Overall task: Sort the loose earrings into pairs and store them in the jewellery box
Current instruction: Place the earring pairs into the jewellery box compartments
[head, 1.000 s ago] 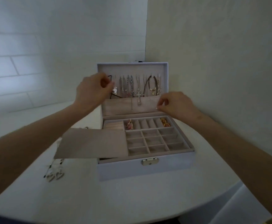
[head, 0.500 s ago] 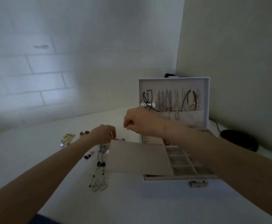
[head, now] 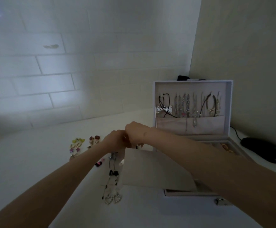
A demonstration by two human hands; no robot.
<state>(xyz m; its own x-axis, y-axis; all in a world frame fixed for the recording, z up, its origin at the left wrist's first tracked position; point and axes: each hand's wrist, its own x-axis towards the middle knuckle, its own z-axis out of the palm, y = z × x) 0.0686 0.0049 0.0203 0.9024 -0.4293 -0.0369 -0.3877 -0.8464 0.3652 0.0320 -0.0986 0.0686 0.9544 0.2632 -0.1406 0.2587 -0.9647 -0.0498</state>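
The open jewellery box [head: 229, 112] stands at the right, necklaces hanging in its lid [head: 191, 106]. A beige padded tray [head: 155, 168] juts out over its left side. Loose earrings lie on the white table left of it: a yellow and star set [head: 76, 145], a red-brown pair [head: 94, 139], a pink and black piece [head: 99, 162], and long dangling heart earrings [head: 113, 197]. My left hand [head: 116, 140] and right hand [head: 136, 134] meet knuckle to knuckle above the tray's far left corner. The right fingers curl down on a small pale earring [head: 139, 146]. The left fingers are hidden.
A black mouse [head: 263, 150] with its cable lies right of the box by the wall. The box's metal latch [head: 221, 201] shows at its front. White brick wall runs behind the table. A gold piece [head: 226, 148] sits in a box compartment.
Both hands left the box lid and moved left and down over the loose earrings, coming together. My view swung left, bringing the earrings into sight.
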